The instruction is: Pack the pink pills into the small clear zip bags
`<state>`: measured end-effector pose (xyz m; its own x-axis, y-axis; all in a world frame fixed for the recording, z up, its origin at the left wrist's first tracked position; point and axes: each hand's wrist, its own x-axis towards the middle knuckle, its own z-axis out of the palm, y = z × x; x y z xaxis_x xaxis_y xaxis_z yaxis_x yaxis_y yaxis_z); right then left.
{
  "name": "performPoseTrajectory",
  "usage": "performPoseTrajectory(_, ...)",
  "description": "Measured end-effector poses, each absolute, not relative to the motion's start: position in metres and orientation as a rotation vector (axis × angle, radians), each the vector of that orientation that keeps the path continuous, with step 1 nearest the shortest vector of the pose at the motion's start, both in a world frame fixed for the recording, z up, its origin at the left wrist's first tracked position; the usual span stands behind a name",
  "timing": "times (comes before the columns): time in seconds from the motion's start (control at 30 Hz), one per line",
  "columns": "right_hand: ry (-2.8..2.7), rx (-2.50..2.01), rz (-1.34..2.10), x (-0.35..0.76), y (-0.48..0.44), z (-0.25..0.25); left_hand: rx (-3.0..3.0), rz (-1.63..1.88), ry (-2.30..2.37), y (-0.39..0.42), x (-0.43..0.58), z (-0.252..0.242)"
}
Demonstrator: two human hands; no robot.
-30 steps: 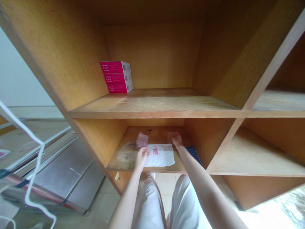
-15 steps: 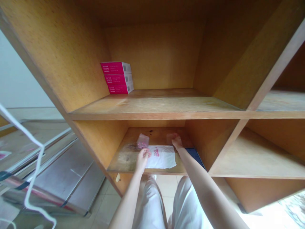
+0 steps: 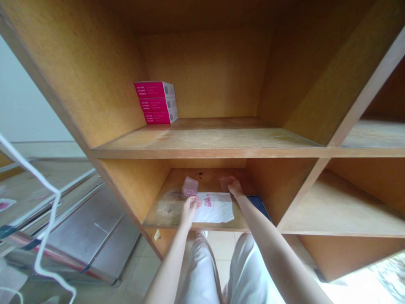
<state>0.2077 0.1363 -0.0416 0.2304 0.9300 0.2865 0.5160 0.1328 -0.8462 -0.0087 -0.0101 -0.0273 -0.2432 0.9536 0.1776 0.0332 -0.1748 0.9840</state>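
On a low wooden shelf lies a white paper sheet (image 3: 214, 207) with a small cluster of pink beads (image 3: 207, 201) on it. My left hand (image 3: 190, 210) rests at the sheet's left edge with its fingers drawn together; anything small between them is hidden. Just beyond that hand stands a small transparent bag of pink beads (image 3: 190, 186). My right hand (image 3: 235, 188) has its fingertips pressed on a second transparent bag (image 3: 225, 183), farther right along the shelf's back.
A dark blue flat object (image 3: 258, 205) lies at the shelf's right side. Three stacked pink-and-white boxes (image 3: 156, 103) stand on the shelf above. Wooden dividers bound the compartment. A white cord (image 3: 41, 177) hangs at far left, and metal panels (image 3: 88, 236) lean beyond the shelving.
The view has drifted slightly to the right and down. Both hands stay nearly where they were, and the bags, sheet and boxes show no clear movement.
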Motion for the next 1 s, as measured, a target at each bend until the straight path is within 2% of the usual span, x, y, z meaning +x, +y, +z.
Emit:
performPoseTrajectory(0.27,-1.312,-1.308,0.494,0.181,0.11,-0.017,1.179,1.582,1.303,-0.011,-0.011,-0.026)
performPoseTrajectory(0.47,-1.143,-1.052,0.815,0.143,0.07,-0.035,1.086,1.628,1.32,-0.011,-0.011,-0.021)
performPoseTrajectory(0.83,-1.241,-1.137,0.858,0.14,0.041,-0.04,1.144,1.607,1.364,-0.015,-0.008,-0.017)
performPoseTrajectory(1.0,-1.253,-1.145,0.865,0.14,0.036,-0.033,1.459,1.744,1.6,-0.013,-0.011,-0.004)
